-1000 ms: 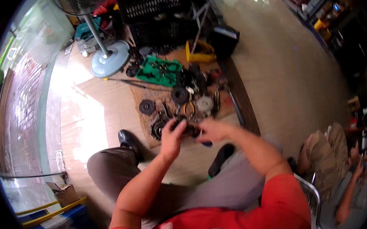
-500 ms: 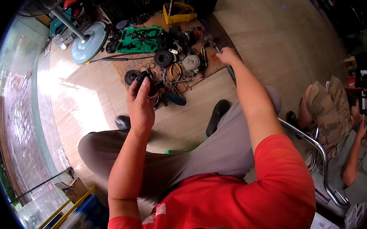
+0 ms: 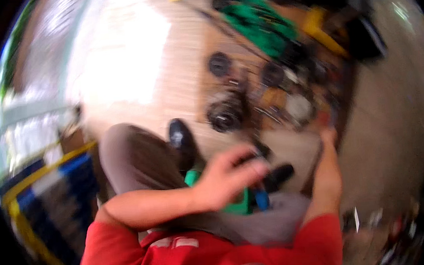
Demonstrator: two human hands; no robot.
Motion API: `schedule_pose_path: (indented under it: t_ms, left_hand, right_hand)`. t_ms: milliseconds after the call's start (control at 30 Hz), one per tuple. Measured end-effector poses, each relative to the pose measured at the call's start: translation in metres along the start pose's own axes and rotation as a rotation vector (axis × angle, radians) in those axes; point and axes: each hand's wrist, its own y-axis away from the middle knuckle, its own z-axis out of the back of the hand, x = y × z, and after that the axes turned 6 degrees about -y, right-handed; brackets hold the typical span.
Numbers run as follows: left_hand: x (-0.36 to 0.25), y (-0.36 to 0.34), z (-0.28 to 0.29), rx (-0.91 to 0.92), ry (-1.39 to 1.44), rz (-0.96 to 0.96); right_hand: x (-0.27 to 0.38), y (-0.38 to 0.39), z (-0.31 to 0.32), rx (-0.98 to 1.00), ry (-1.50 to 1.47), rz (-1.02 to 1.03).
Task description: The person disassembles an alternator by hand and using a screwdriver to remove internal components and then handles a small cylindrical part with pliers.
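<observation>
Motion smears much of the view. My left hand (image 3: 228,178) is in front of my lap, fingers curved forward; a dark shape and a blue, handle-like piece (image 3: 262,199) lie close to its fingertips. I cannot make out whether it grips them. My right hand (image 3: 328,136) reaches down at the right edge of a brown mat (image 3: 266,123), its fingers blurred. Beyond my left hand sits a dark, round mechanical part (image 3: 224,114). A black ring-shaped part (image 3: 219,63) and a pale round part (image 3: 299,107) lie among several tools.
An open green tool case (image 3: 258,24) lies at the back of the mat, beside a yellow tray (image 3: 321,31) and a black box (image 3: 365,38). At left stands a yellow-edged rack (image 3: 14,218) with blue items. My black shoe (image 3: 181,137) is on the floor.
My head has turned, so the scene has shifted and tilted. My left hand has come back from the dark round part toward my lap. My right hand remains near the mat's right side.
</observation>
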Motion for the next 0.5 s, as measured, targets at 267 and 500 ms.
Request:
schedule_pose_path:
  t_ms: [267,500]
  left_hand:
    - [-0.031,-0.015,-0.005,-0.007,0.437,0.053]
    - [-0.041,-0.018,0.013,-0.250,0.455,0.044]
  right_hand:
    - [0.023,-0.041,0.020,0.120,0.155,-0.035]
    - [0.081,-0.032,0.093,0.353,-0.259,-0.126]
